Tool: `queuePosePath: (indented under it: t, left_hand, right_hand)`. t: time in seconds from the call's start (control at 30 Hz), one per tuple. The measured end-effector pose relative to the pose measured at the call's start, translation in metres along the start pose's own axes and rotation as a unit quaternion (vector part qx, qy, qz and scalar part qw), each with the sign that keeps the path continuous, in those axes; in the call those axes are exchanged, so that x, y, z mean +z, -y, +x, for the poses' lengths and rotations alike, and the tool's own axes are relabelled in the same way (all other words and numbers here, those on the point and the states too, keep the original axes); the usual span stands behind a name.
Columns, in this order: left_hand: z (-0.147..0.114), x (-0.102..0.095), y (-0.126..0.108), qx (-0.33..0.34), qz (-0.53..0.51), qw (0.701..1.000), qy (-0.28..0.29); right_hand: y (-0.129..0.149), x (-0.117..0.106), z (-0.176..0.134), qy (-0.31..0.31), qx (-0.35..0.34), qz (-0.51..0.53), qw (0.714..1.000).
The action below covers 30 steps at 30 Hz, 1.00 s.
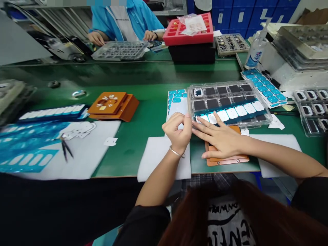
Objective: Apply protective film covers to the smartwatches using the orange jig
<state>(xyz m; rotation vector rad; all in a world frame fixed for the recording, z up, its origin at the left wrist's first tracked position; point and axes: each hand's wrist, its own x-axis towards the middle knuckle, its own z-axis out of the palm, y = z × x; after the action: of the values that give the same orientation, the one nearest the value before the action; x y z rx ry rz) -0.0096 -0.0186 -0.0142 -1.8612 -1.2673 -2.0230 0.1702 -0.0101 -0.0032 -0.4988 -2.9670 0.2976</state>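
Observation:
My left hand [178,131] is closed in a pinch at the left end of a strip of white rounded labels on blue film [232,113]. Whatever its fingers hold, if anything, is hidden. Fingers spread, my right hand [221,140] lies palm down over an orange fixture [228,160], its fingertips by the strip's lower left edge. Behind the strip is a clear plastic tray [228,89] with dark square pieces in its pockets. One pocket at the tray's back left has a white-framed part [198,92]. A sheet of blue stickers [176,95] lies left of the tray.
An orange block fixture [109,102] stands left of centre. Black tweezers [66,148] and blue film sheets [30,159] lie on white foam [102,150]. A red tray [188,29] sits atop a black box. Across the bench, a person in blue handles a clear tray [120,49].

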Motion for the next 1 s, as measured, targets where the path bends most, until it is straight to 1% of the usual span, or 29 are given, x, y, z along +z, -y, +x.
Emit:
queuePosePath:
  t: [0.07,0.17,0.2,0.23,0.3,0.37,0.4,0.43,0.5,0.57,0.6,0.63,0.67,0.73,0.77,0.8,0.83,0.87,0.9,0.93,0.97,1.0]
  left_hand:
    - [0.0,0.0,0.001,0.0,-0.003,1.0,-0.008]
    - [-0.001,0.001,0.0,-0.005,-0.021,1.0,-0.014]
    - [-0.001,0.001,-0.001,-0.002,-0.029,1.0,-0.008]
    - [-0.002,0.0,-0.002,0.007,-0.037,0.999,0.007]
    - [-0.002,0.0,-0.004,0.045,-0.067,0.995,0.059]
    - [-0.002,-0.001,-0.006,0.092,-0.105,0.981,0.138]
    - [-0.001,-0.001,-0.007,0.114,-0.12,0.97,0.178]
    - [-0.001,0.0,-0.008,0.133,-0.128,0.959,0.213]
    - [-0.001,0.001,-0.009,0.162,-0.13,0.942,0.265]
    - [-0.002,0.003,-0.01,0.177,-0.133,0.932,0.287]
    - [-0.004,0.004,-0.01,0.183,-0.139,0.93,0.288]
    - [-0.005,0.005,-0.011,0.188,-0.148,0.929,0.283]
    - [-0.007,0.006,-0.012,0.191,-0.157,0.93,0.274]
    - [-0.01,0.006,-0.013,0.187,-0.174,0.933,0.253]
    - [-0.011,0.006,-0.014,0.18,-0.185,0.935,0.245]
    - [-0.012,0.006,-0.015,0.169,-0.196,0.936,0.24]
    - [-0.012,0.005,-0.016,0.157,-0.207,0.936,0.237]
    - [-0.013,0.005,-0.017,0.146,-0.217,0.936,0.236]
    - [-0.013,0.004,-0.018,0.136,-0.223,0.936,0.235]
    - [-0.012,0.003,-0.018,0.128,-0.226,0.937,0.232]
    - [-0.012,0.002,-0.018,0.122,-0.224,0.939,0.229]
    - [-0.012,0.002,-0.019,0.119,-0.219,0.942,0.226]
  right_hand:
    - [0.001,-0.01,-0.003,-0.027,-0.002,-0.009,1.0]
    - [0.0,-0.037,-0.016,-0.121,0.015,0.008,0.993]
    - [-0.001,-0.047,-0.023,-0.14,0.022,0.024,0.99]
    - [-0.002,-0.055,-0.03,-0.137,0.026,0.045,0.989]
    - [-0.004,-0.063,-0.043,-0.078,0.037,0.076,0.993]
    - [-0.005,-0.062,-0.052,-0.02,0.064,0.089,0.994]
    - [-0.006,-0.059,-0.054,-0.013,0.081,0.093,0.992]
    - [-0.007,-0.056,-0.056,-0.02,0.096,0.099,0.99]
    - [-0.008,-0.05,-0.057,-0.061,0.114,0.125,0.984]
    - [-0.008,-0.046,-0.057,-0.118,0.12,0.198,0.966]
    - [-0.007,-0.044,-0.057,-0.148,0.12,0.263,0.946]
    - [-0.007,-0.041,-0.056,-0.171,0.118,0.347,0.914]
    - [-0.005,-0.038,-0.055,-0.185,0.114,0.44,0.871]
    - [-0.002,-0.03,-0.052,-0.178,0.104,0.603,0.77]
    - [0.0,-0.026,-0.051,-0.163,0.101,0.659,0.727]
    - [0.002,-0.022,-0.049,-0.146,0.103,0.698,0.694]
    - [0.004,-0.018,-0.047,-0.133,0.108,0.719,0.674]
    - [0.006,-0.015,-0.046,-0.131,0.113,0.726,0.666]
    - [0.007,-0.014,-0.045,-0.147,0.117,0.717,0.672]
    - [0.008,-0.013,-0.045,-0.185,0.119,0.688,0.691]
    - [0.009,-0.013,-0.045,-0.24,0.119,0.636,0.723]
    - [0.01,-0.013,-0.045,-0.304,0.116,0.559,0.763]
